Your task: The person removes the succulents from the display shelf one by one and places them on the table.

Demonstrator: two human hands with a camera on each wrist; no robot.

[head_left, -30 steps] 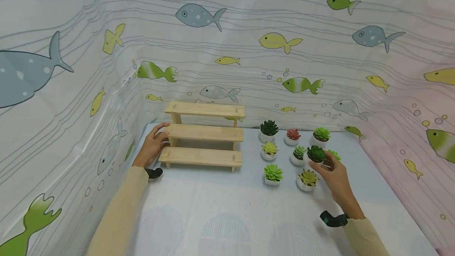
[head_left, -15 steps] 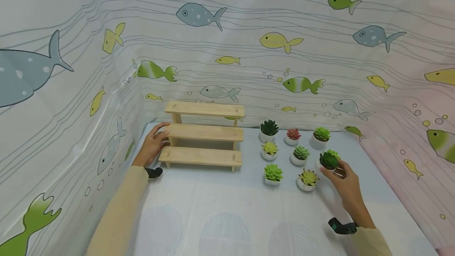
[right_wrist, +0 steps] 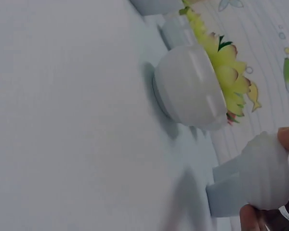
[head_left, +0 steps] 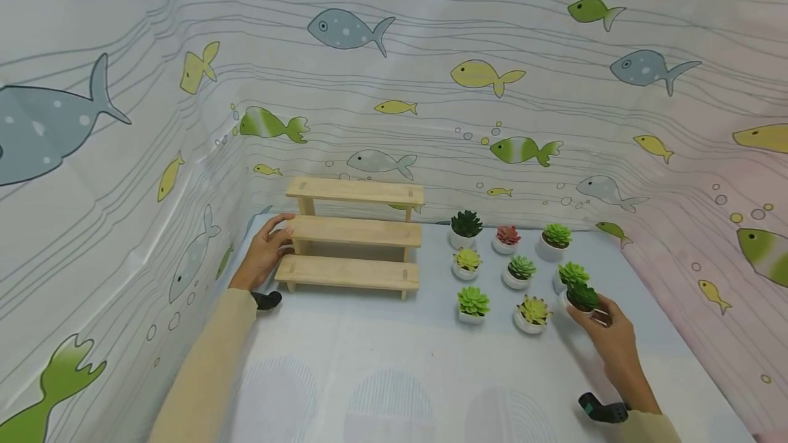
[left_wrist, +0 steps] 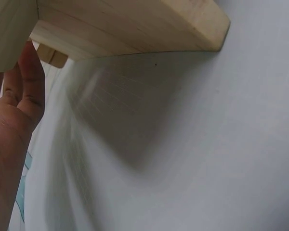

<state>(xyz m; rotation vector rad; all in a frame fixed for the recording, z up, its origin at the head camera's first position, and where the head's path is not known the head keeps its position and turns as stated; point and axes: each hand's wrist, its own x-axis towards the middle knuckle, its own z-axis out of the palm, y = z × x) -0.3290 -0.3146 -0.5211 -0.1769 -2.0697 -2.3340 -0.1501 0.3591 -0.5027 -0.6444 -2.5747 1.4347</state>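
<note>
My left hand grips the left end of a three-step wooden stand, at its middle step. In the left wrist view, the fingers curl up behind a plank edge. Over on the right, my right hand pinches a dark green potted succulent by its white pot, thumb on one side and fingers on the other. The right wrist view shows this ribbed pot tilted, raised off the table with a shadow below. Just behind it stands a bright green succulent, which it partly overlaps.
Several succulents in white pots stand right of the stand: a dark one, a red one, a yellow-green one and other green ones. The stand's steps are bare. Fish-printed cloth walls enclose the back and sides.
My right hand has carried the dark green succulent rightward and toward me, from among the other pots to the front of the bright green one. My left hand stays on the stand.
</note>
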